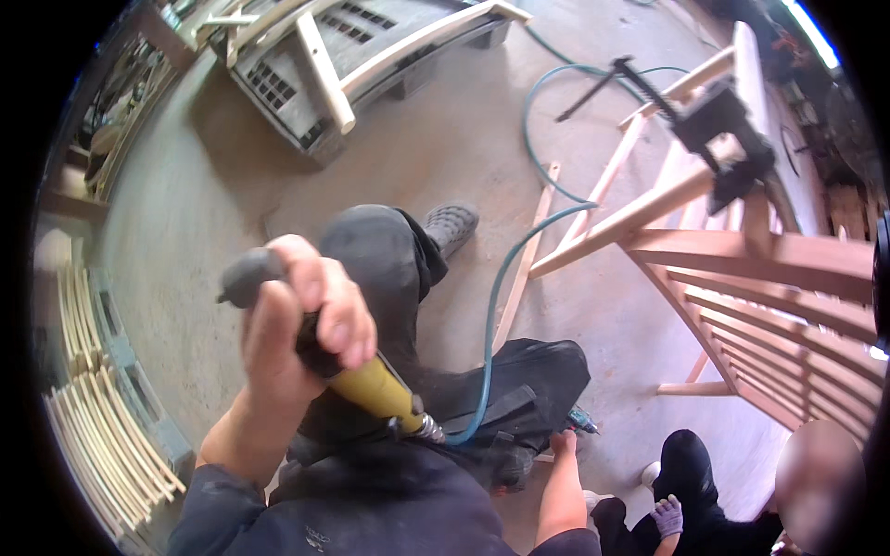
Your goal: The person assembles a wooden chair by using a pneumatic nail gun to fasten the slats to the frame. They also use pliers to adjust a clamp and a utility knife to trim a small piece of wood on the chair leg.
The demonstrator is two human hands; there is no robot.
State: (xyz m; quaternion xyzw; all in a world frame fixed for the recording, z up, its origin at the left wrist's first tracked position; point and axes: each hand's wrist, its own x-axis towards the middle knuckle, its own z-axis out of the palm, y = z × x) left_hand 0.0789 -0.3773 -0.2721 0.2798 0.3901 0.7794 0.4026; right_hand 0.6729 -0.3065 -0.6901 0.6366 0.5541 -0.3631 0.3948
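Observation:
My left hand, raised in front of my body, is closed around a yellow and black air tool. The tool's rounded black end sticks out past my thumb, and a blue-green hose joins its metal fitting at the other end. Low down beside my bent leg, my right hand is closed at a small teal power drill, whose tip points away to the right. Much of that grip is small and hard to make out.
At right stands a slatted wooden frame with a black clamp. A wooden strip lies on the floor. Far left, a grey pallet carries wooden parts; curved slats are stacked nearer. A co-worker's gloved hand shows lower right.

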